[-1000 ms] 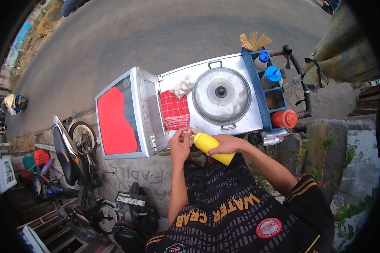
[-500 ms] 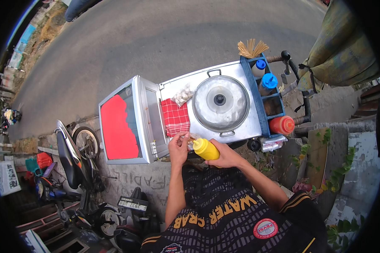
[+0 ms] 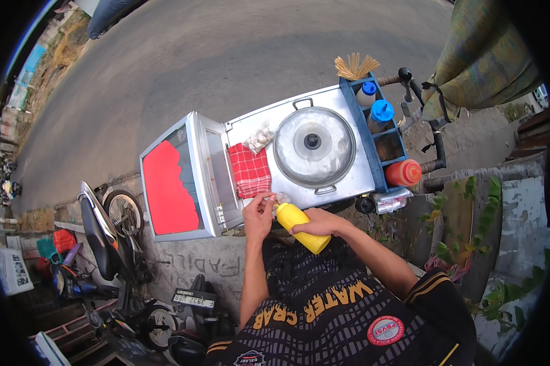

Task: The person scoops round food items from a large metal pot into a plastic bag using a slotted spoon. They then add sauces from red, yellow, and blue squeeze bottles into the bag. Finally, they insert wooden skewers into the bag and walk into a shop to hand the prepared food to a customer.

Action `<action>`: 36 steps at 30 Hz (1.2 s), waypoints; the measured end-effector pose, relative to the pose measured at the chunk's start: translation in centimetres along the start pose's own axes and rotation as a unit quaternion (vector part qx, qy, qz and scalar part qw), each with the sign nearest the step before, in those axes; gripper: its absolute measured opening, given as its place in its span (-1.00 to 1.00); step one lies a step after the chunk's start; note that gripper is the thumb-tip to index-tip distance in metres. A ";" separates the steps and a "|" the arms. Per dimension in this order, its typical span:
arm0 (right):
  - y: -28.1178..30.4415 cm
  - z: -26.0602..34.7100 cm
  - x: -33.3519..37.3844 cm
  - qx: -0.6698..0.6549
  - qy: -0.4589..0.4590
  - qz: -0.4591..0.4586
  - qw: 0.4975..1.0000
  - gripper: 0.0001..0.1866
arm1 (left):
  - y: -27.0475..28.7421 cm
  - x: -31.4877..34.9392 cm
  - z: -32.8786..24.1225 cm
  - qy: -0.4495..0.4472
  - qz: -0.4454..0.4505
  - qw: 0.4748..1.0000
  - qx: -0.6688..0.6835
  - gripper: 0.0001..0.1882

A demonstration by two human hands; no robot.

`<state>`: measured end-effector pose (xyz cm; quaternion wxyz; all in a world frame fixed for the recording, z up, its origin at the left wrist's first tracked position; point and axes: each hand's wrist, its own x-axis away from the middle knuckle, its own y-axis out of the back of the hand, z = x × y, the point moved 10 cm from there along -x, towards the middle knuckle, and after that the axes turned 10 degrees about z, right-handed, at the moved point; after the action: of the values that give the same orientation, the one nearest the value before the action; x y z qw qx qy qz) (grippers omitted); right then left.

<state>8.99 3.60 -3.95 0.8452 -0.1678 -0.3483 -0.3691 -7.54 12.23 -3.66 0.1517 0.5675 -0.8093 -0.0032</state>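
My right hand (image 3: 319, 222) is wrapped round a yellow squeeze bottle (image 3: 299, 226). The bottle lies tilted, its top toward my left hand and its base toward my body. With thumb and fingers pinched together, my left hand (image 3: 258, 213) holds a small clear plastic bag (image 3: 282, 198). The bottle's tip meets the bag, and what is inside cannot be made out. Just beyond the hands, a red checked cloth (image 3: 249, 171) lies on the metal cart top (image 3: 330, 96). A bag of pale round pieces (image 3: 260, 138) rests against the cloth, beside a large lidded pot (image 3: 314, 146).
A glass-sided case (image 3: 211, 177) stands at the cart's left. On the right, a blue rack (image 3: 382, 174) holds blue-capped bottles (image 3: 380, 114), a red-orange bottle (image 3: 403, 173) and wooden skewers (image 3: 355, 66). Motorcycles (image 3: 107, 235) are parked at lower left; the road (image 3: 165, 67) runs beyond.
The yellow bottle has tipped so more of its length shows, its base swung down and right toward my body. My left hand keeps its pinch on the bag. The view has shifted slightly.
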 end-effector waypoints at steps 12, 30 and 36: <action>-0.3 -0.6 -0.5 -0.071 0.003 0.005 0.997 -0.32 | 0.2 0.2 -0.1 0.003 -0.009 1.000 0.006 -0.83; 8.9 3.8 17.5 0.000 0.332 -0.701 0.632 -0.32 | 1.2 -0.8 1.0 0.016 -0.037 0.996 0.079 -0.81; 15.1 2.8 19.0 0.077 0.264 -0.833 0.481 -0.28 | 0.7 -0.9 0.9 -0.006 -0.028 0.996 0.085 -0.82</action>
<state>28.07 5.62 11.10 0.2038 0.3714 -0.1124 -0.8988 -8.08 13.16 -4.63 0.0982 0.6008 -0.7913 0.0577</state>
